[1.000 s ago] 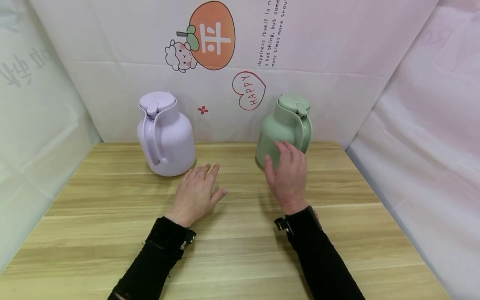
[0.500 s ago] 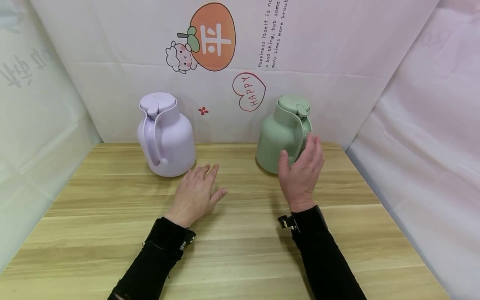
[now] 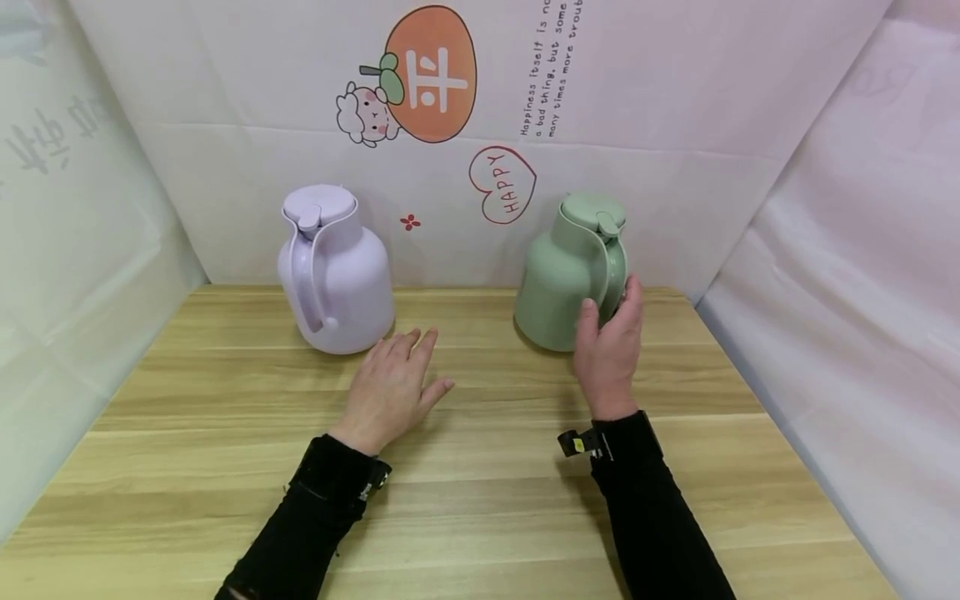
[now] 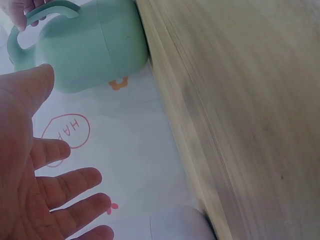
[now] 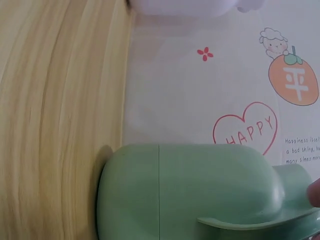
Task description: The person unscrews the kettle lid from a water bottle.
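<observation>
Two insulated jugs stand upright at the back of the table. My right hand [image 3: 611, 358] is at the handle of the green jug [image 3: 551, 287], thumb on the near side. In the left wrist view its fingers [image 4: 36, 12] curl through the loop of the handle [image 4: 47, 9]. At the right edge of the right wrist view, a fingertip [image 5: 315, 193] shows by the green jug's neck. My left hand [image 3: 386, 392] is spread and relaxed, holding nothing, just in front of the lilac jug [image 3: 356, 287]; its fingertips come close to that jug's base.
The wooden table [image 3: 480, 508] reaches back to a white printed cloth [image 3: 645, 108] hanging behind the jugs. White sheets [image 3: 847, 275] close off both sides. Each sleeve cuff carries a small wrist camera [image 3: 577, 442].
My right hand has moved right from the front of the green jug to its handle, and the fingers have curled in around it. Left hand and both jugs stay put.
</observation>
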`<state>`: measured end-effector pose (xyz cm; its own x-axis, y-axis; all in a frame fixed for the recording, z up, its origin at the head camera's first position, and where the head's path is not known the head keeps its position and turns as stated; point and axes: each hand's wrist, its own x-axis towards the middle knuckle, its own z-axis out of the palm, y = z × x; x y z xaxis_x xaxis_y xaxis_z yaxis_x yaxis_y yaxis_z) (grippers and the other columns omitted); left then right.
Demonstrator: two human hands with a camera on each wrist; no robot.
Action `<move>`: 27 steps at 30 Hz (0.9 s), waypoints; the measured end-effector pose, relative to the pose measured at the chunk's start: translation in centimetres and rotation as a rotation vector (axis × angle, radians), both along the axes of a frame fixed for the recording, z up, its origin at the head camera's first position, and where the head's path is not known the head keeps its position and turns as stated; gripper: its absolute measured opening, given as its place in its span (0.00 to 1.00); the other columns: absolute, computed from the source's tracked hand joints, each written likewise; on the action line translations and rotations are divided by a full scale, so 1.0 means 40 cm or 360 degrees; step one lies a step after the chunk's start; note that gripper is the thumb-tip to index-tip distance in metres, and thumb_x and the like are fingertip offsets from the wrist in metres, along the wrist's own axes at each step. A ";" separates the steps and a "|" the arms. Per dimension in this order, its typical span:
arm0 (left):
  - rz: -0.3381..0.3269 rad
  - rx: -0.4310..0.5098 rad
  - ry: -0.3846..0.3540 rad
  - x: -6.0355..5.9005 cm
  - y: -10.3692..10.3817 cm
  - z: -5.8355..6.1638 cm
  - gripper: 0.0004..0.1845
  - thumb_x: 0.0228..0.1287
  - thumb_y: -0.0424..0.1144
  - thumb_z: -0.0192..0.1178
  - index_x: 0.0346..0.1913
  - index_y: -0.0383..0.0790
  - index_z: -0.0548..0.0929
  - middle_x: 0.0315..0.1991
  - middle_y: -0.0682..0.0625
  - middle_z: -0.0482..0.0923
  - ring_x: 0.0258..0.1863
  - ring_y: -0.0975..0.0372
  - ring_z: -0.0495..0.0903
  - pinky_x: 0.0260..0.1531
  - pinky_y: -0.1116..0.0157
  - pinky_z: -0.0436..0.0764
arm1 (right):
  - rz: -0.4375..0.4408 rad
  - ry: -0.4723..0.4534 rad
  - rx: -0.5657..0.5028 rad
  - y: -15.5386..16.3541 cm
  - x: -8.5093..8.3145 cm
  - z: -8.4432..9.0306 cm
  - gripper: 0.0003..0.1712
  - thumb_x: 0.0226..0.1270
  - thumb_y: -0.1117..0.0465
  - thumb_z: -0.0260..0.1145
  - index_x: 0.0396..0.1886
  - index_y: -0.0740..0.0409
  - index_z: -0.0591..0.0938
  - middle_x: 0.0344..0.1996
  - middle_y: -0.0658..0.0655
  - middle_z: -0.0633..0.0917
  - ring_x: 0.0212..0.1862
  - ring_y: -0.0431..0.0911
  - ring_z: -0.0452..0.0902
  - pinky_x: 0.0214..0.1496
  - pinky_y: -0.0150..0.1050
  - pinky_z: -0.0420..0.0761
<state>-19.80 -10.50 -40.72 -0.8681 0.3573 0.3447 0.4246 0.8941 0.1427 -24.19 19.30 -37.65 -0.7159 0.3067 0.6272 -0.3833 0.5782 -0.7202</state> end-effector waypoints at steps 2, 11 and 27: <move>0.0000 -0.0002 -0.0005 0.000 0.000 0.000 0.42 0.74 0.62 0.59 0.78 0.38 0.66 0.70 0.33 0.73 0.71 0.42 0.72 0.74 0.45 0.67 | 0.0027 -0.0014 -0.0020 -0.001 0.000 0.001 0.38 0.77 0.57 0.59 0.81 0.60 0.58 0.71 0.65 0.70 0.72 0.54 0.68 0.74 0.57 0.70; 0.0008 -0.0011 -0.0017 -0.001 -0.001 -0.001 0.42 0.74 0.63 0.59 0.79 0.38 0.66 0.71 0.34 0.73 0.72 0.42 0.71 0.74 0.45 0.67 | 0.0157 -0.0035 0.0023 -0.011 -0.004 0.007 0.29 0.80 0.61 0.58 0.75 0.65 0.64 0.67 0.67 0.73 0.71 0.57 0.71 0.72 0.59 0.71; 0.0012 -0.0031 -0.0020 0.000 -0.001 0.002 0.42 0.75 0.64 0.57 0.79 0.38 0.65 0.71 0.34 0.72 0.72 0.42 0.72 0.74 0.46 0.67 | 0.0464 -0.0123 -0.0097 -0.029 0.003 0.012 0.31 0.82 0.64 0.49 0.78 0.60 0.52 0.74 0.64 0.64 0.75 0.52 0.62 0.77 0.55 0.63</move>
